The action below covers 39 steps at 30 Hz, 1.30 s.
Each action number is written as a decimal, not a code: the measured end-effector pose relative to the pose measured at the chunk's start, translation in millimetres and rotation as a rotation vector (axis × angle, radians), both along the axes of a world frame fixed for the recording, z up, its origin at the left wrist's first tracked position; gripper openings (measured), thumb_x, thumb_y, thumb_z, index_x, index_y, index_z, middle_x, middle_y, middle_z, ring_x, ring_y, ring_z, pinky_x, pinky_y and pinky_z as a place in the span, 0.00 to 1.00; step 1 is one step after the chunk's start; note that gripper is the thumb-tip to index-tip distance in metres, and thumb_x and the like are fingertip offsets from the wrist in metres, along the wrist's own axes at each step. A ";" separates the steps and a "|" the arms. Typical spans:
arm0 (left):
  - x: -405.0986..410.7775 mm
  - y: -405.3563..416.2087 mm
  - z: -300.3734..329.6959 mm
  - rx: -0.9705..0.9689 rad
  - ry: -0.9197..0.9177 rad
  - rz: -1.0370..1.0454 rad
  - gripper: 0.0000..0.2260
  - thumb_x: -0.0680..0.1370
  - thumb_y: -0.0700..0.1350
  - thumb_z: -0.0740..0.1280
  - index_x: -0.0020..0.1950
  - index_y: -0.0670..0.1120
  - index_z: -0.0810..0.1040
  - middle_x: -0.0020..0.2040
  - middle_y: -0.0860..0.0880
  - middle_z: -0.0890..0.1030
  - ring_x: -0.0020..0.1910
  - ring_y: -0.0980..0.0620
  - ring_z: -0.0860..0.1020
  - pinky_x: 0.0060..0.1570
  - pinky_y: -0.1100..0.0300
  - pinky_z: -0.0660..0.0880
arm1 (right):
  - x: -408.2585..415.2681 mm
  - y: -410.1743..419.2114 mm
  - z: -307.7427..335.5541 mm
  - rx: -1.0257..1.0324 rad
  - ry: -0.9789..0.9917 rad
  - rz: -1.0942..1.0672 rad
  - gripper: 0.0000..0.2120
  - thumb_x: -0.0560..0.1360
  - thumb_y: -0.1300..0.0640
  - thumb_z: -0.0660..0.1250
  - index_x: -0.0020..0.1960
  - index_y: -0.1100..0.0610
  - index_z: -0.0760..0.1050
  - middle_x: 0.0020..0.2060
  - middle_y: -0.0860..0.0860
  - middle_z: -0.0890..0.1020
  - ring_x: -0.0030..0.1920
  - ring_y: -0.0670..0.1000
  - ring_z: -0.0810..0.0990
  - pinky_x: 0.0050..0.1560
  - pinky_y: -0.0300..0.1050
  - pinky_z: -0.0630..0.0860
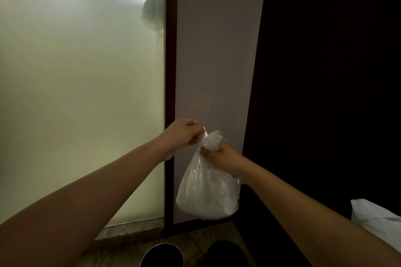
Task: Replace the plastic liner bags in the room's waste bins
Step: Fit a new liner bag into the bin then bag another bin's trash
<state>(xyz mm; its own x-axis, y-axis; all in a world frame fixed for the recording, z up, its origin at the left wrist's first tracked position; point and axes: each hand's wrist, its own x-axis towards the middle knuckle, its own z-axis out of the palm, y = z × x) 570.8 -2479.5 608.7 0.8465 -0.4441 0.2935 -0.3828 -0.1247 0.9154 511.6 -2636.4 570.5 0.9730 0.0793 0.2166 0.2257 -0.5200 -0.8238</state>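
Two hands hold one translucent white plastic liner bag [207, 188], full and bulging, in the air at about 5 o'clock of frame centre, clear of the floor. The left hand [184, 132] has its fingers curled and pinches a twisted tail of plastic at the bag's mouth. The right hand [223, 157], just beside it at 4 o'clock, grips the gathered neck [211, 141], fingers closed round the bunched film.

Governing relation: the bag's long axis runs vertical, body hanging straight down at 6 o'clock from the right hand, with the crumpled neck standing up between the two hands. The right hand sits nearer the load and appears to carry the weight; the left hand holds only the loose end. Judgement: the neck is being tied off, and the left hand would do the looping.

A dark round rimmed opening [161, 254], possibly the waste bin, shows at the bottom edge at 7 o'clock of the bag; its identity cannot be confirmed. A frosted glass panel [76, 93] stands at 9 o'clock.
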 end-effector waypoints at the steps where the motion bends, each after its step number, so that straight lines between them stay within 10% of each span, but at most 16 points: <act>1: 4.2 2.4 -6.0 -0.014 0.025 -0.009 0.09 0.76 0.39 0.68 0.36 0.47 0.78 0.34 0.50 0.78 0.36 0.55 0.76 0.49 0.56 0.79 | 2.5 3.2 -2.9 0.023 0.000 0.012 0.12 0.81 0.60 0.61 0.55 0.69 0.75 0.43 0.58 0.77 0.43 0.55 0.76 0.45 0.51 0.76; 9: 64.6 57.4 -93.9 0.008 0.257 -0.050 0.17 0.76 0.35 0.65 0.63 0.47 0.77 0.58 0.46 0.82 0.58 0.49 0.81 0.62 0.54 0.77 | 68.9 38.6 -64.2 0.107 0.182 0.072 0.28 0.79 0.34 0.59 0.55 0.60 0.79 0.41 0.56 0.81 0.42 0.54 0.82 0.48 0.47 0.80; 14: 118.9 100.8 -186.4 0.468 0.191 -0.100 0.23 0.77 0.44 0.70 0.71 0.55 0.71 0.63 0.58 0.75 0.63 0.58 0.74 0.53 0.67 0.70 | 138.1 65.9 -131.8 0.080 0.314 0.041 0.07 0.80 0.52 0.66 0.57 0.51 0.76 0.48 0.47 0.82 0.50 0.48 0.83 0.63 0.56 0.77; 18: 174.4 136.0 -272.2 0.677 0.137 -0.036 0.19 0.75 0.60 0.69 0.63 0.55 0.78 0.58 0.56 0.78 0.58 0.54 0.77 0.59 0.52 0.75 | 196.9 102.7 -188.9 0.126 0.481 0.085 0.19 0.76 0.36 0.67 0.48 0.51 0.81 0.46 0.55 0.85 0.50 0.56 0.85 0.60 0.57 0.80; 22: 220.1 165.9 -348.9 0.621 0.211 0.047 0.05 0.78 0.53 0.69 0.54 0.58 0.78 0.47 0.61 0.79 0.47 0.62 0.76 0.45 0.71 0.70 | 263.1 129.5 -267.6 0.123 0.643 0.158 0.19 0.76 0.37 0.69 0.51 0.53 0.82 0.50 0.58 0.85 0.54 0.57 0.84 0.62 0.60 0.78; 27: 256.2 212.9 -430.7 0.682 0.331 0.118 0.04 0.79 0.51 0.67 0.45 0.54 0.77 0.43 0.57 0.79 0.41 0.61 0.76 0.38 0.60 0.69 | 320.9 176.7 -330.2 0.066 0.720 0.252 0.27 0.78 0.38 0.66 0.54 0.64 0.77 0.44 0.56 0.83 0.41 0.43 0.82 0.39 0.31 0.77; 34: 262.6 269.4 -439.3 0.712 0.542 0.271 0.07 0.78 0.51 0.68 0.51 0.49 0.77 0.45 0.53 0.79 0.43 0.55 0.77 0.42 0.56 0.76 | 366.9 237.6 -347.4 -0.253 0.821 0.349 0.07 0.81 0.54 0.65 0.51 0.58 0.76 0.40 0.49 0.77 0.42 0.48 0.77 0.40 0.34 0.71; 37: 251.3 297.9 -416.2 0.668 0.620 0.318 0.06 0.78 0.50 0.68 0.50 0.49 0.77 0.45 0.51 0.80 0.42 0.54 0.77 0.39 0.57 0.73 | 371.1 275.1 -326.8 -0.369 0.768 0.409 0.16 0.82 0.43 0.60 0.44 0.53 0.76 0.36 0.46 0.78 0.36 0.40 0.77 0.39 0.30 0.73; 39: 242.0 318.4 -391.2 0.630 0.657 0.354 0.05 0.78 0.50 0.69 0.47 0.49 0.75 0.43 0.51 0.79 0.41 0.53 0.77 0.37 0.58 0.72 | 371.5 296.1 -317.3 -0.479 0.732 0.419 0.20 0.78 0.35 0.56 0.43 0.48 0.76 0.37 0.46 0.80 0.39 0.45 0.80 0.46 0.48 0.80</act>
